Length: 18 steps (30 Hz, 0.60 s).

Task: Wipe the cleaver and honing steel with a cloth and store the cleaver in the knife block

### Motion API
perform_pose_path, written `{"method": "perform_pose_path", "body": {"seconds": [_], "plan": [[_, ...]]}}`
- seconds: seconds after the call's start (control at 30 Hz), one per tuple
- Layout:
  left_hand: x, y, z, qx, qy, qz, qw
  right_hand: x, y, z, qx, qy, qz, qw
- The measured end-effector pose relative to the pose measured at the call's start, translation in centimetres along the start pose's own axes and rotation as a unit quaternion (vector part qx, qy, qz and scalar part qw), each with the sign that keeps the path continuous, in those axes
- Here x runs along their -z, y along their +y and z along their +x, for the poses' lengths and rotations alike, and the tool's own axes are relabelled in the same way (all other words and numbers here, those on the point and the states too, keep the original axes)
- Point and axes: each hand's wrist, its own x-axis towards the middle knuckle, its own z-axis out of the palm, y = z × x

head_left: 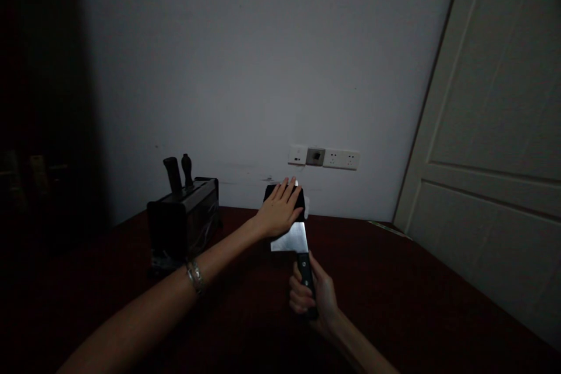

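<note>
My right hand (313, 295) is wrapped round the black riveted handle of a cleaver (291, 238), which is held up with its broad blade pointing away from me. The lower part of the blade shines bright; its upper part looks dark. My left hand (280, 210) lies flat across that upper part, fingers stretched out, and hides much of it. Small white patches show beside the fingers; I cannot tell what they are. A bracelet circles my left wrist.
On the dark red table (372, 280), to the left, stands a dark knife block (188, 216) with two handles sticking up. Behind is a pale wall with a row of sockets (333, 158). A white panelled door (491, 158) rises at the right. A thin strip (390, 229) lies near the back right edge.
</note>
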Motion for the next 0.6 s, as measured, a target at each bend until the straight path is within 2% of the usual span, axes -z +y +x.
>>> {"method": "perform_pose_path", "body": {"seconds": [0.17,0.3,0.4,0.6], "plan": [[0.6,2.6,-2.7,-0.034,-0.006,-0.017,0.999,0.0,-1.1,-0.3,0.028,0.015,-0.001,0.999],[1.1,3.0,-3.6,-0.039,-0.009,-0.021,0.999,-0.2,-1.4,-0.4,0.031,0.010,-0.016,0.999],[1.0,1.7,-2.9,-0.035,-0.006,-0.026,0.999,-0.2,-1.1,-0.3,0.020,-0.002,-0.016,1.000],[0.1,-2.7,-0.1,-0.005,0.003,-0.019,1.000,-0.2,0.0,-0.2,-0.012,-0.021,0.006,1.000]]}}
